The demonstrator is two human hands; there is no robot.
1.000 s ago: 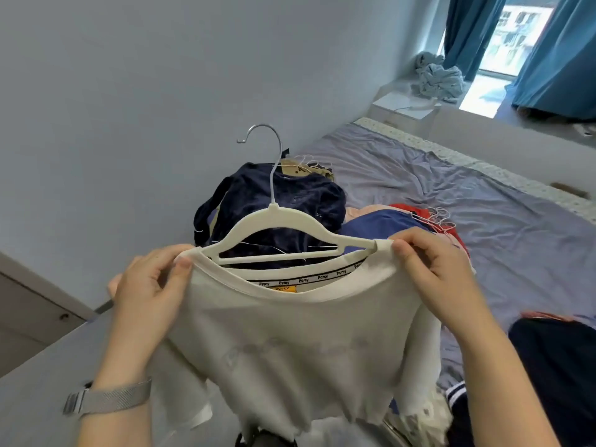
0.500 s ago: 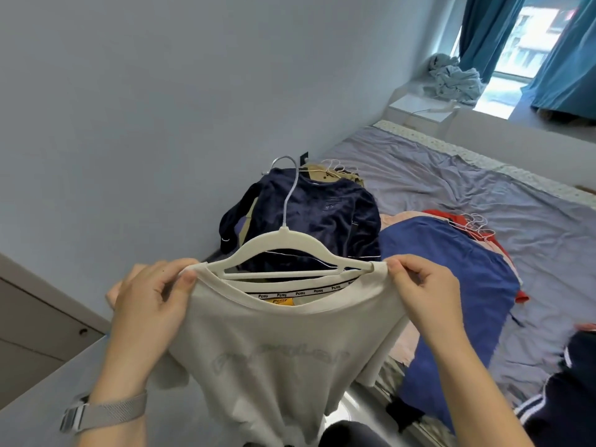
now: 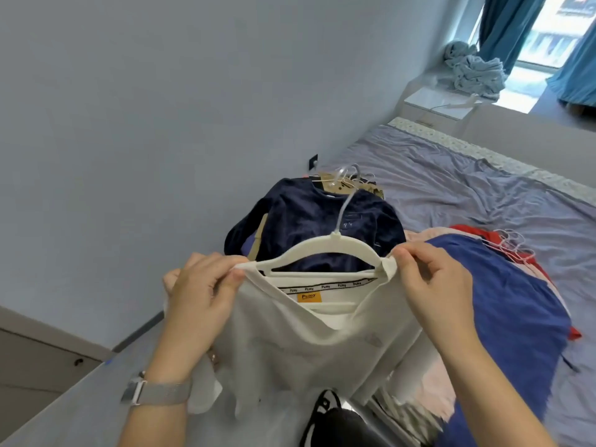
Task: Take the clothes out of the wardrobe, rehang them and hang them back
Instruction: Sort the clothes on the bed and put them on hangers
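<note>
A white T-shirt (image 3: 306, 343) with an orange neck label hangs in front of me on a white hanger (image 3: 325, 250). My left hand (image 3: 200, 291) pinches the shirt's left shoulder at the hanger's end. My right hand (image 3: 432, 285) pinches the right shoulder at the other end. The hanger's metal hook points away from me, over a navy sweater (image 3: 309, 221) lying on the bed. The shirt's front collar sags below the hanger bar.
On the grey-purple bed (image 3: 467, 188) lie a blue garment (image 3: 503, 311), red and pink clothes with hangers (image 3: 512, 243) and a tan garment behind the sweater. A black item (image 3: 335, 421) is below. A grey wall stands left, a window with teal curtains far right.
The shirt and hanger have tilted forward so the hook leans away and lower. The front collar has slipped down, showing the neck label more. Both hands keep their hold.
</note>
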